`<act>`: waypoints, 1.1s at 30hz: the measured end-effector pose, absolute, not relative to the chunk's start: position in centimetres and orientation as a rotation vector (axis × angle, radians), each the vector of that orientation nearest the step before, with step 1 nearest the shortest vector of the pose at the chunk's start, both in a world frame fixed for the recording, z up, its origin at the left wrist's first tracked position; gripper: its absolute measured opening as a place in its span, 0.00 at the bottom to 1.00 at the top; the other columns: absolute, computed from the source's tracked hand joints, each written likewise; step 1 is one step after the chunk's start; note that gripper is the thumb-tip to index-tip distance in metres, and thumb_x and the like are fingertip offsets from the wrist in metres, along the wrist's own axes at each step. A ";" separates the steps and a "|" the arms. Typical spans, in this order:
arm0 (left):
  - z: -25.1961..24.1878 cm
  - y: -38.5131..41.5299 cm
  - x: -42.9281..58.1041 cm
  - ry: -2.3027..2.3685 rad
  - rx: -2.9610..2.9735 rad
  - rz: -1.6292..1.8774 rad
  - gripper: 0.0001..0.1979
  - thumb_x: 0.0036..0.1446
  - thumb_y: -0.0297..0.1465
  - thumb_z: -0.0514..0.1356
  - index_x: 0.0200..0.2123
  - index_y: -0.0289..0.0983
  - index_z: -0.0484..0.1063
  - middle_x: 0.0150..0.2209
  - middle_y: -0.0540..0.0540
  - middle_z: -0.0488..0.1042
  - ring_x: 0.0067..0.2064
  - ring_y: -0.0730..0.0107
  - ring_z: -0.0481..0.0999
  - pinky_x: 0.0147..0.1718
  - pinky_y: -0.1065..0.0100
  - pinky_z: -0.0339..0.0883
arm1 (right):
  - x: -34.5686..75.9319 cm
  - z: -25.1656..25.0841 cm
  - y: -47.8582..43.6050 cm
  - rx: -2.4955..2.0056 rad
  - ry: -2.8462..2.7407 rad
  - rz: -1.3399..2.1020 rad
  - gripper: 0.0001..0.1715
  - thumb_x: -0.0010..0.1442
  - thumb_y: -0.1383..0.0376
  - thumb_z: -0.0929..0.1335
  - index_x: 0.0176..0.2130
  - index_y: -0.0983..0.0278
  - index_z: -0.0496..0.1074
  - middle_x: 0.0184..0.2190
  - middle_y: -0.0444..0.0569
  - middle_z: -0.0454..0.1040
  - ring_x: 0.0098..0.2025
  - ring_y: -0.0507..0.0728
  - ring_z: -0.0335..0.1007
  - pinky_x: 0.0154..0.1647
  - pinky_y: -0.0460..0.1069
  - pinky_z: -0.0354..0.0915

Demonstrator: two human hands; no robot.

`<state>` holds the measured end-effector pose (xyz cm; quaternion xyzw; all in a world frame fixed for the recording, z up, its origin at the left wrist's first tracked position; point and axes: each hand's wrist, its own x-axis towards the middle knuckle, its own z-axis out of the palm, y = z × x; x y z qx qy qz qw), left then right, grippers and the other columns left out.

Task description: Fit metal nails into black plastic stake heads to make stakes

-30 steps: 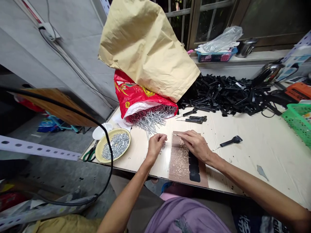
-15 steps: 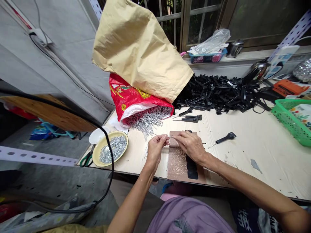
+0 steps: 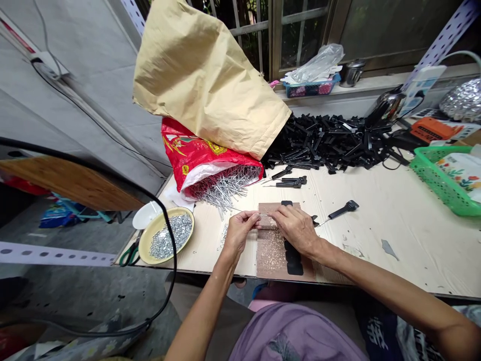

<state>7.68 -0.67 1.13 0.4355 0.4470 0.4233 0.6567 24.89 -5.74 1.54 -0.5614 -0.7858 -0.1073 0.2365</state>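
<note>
A thin metal rod [image 3: 264, 215] runs between my two hands, over the upper part of a brown board [image 3: 270, 255] at the table's front edge. My left hand [image 3: 240, 230] pinches one end between thumb and fingers. Closed on the other end, my right hand [image 3: 296, 230] hides its fingertips' grip from above. Black patches [image 3: 294, 260] run down the board, partly under my right hand, and pale specks lie beside them. To the right lies a black-handled piece with a thin metal shaft [image 3: 340, 210]. Several similar black pieces [image 3: 289, 183] lie behind my hands.
A red bag [image 3: 210, 150] spills metal rods [image 3: 225, 188] at the back left, under a tan sheet [image 3: 210, 75]. A yellow bowl [image 3: 144, 250] holds small metal pieces beside green-handled scissors [image 3: 130, 254]. A black heap [image 3: 326, 143] and green basket [image 3: 432, 175] stand right. A black cable [image 3: 173, 271] loops left.
The view has shifted slightly, so the table scene sits a little further left. Both hands keep hold of the rod, with slightly more of it showing between them.
</note>
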 end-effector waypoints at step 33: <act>0.4 -0.8 8.6 1.052 1.108 0.838 0.16 0.41 0.38 0.69 0.29 0.30 0.76 0.22 0.48 0.73 0.22 0.76 0.70 0.26 0.71 0.66 | 25.9 0.1 -5.9 -1.545 -2.092 0.125 0.12 0.66 0.61 0.59 0.41 0.64 0.68 0.35 0.47 0.70 0.34 0.51 0.67 0.29 0.45 0.58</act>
